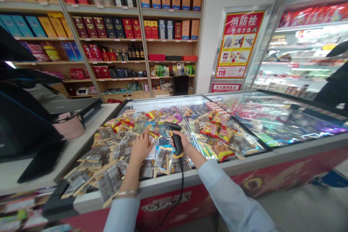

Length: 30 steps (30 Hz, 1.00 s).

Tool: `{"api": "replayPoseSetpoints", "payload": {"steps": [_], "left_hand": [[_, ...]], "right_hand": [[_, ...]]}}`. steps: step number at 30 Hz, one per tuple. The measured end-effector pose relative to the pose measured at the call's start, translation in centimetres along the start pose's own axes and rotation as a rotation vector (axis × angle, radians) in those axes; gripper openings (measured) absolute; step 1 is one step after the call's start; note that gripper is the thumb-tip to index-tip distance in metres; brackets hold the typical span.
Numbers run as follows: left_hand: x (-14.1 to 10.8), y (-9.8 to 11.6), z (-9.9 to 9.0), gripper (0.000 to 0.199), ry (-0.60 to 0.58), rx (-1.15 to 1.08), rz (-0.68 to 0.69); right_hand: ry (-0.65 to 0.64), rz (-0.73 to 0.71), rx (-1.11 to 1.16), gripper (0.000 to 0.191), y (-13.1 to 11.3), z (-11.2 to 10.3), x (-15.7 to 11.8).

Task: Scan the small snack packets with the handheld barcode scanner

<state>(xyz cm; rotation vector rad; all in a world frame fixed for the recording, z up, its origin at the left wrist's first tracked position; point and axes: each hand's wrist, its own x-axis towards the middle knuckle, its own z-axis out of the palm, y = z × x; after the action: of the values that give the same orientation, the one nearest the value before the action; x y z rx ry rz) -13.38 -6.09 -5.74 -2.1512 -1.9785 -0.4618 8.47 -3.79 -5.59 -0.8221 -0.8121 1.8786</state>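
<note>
A black and yellow barcode scanner [177,143] is wrapped in my right hand [181,142], its head over the freezer's glass lid and its cord hanging down the front. Just left of it, my left hand [141,146] has its fingers on a small red and yellow snack packet [153,136]. Grey-brown clear packets [108,181] lie heaped around my left forearm. More red and yellow packets [223,149] are piled on the glass to the right of the scanner.
A counter [108,110] at the left bears a pink container [69,126] and a black flat device [42,161]. Shelves of boxes [165,14] stand behind the freezer [272,156]. A dark sleeve [335,79] shows at the right edge, before a lit refrigerated display [293,54].
</note>
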Motion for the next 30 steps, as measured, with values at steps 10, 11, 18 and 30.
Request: {"api": "replayPoseSetpoints", "payload": {"steps": [10, 11, 18, 30], "left_hand": [[-0.2, 0.5, -1.4, 0.054, 0.214, -0.393, -0.188], [-0.1, 0.4, -1.3, 0.052, 0.233, -0.443, -0.195], [0.2, -0.3, 0.3, 0.068, 0.34, -0.54, -0.178], [0.2, 0.0, -0.4, 0.078, 0.51, -0.496, -0.282]], "right_hand": [[-0.025, -0.012, -0.006, 0.026, -0.1, -0.1, -0.2], [-0.031, -0.018, -0.009, 0.025, -0.1, -0.2, -0.2], [-0.082, -0.016, -0.077, 0.029, 0.0, -0.3, -0.3], [-0.128, 0.027, -0.124, 0.03, 0.8, -1.1, 0.4]]}}
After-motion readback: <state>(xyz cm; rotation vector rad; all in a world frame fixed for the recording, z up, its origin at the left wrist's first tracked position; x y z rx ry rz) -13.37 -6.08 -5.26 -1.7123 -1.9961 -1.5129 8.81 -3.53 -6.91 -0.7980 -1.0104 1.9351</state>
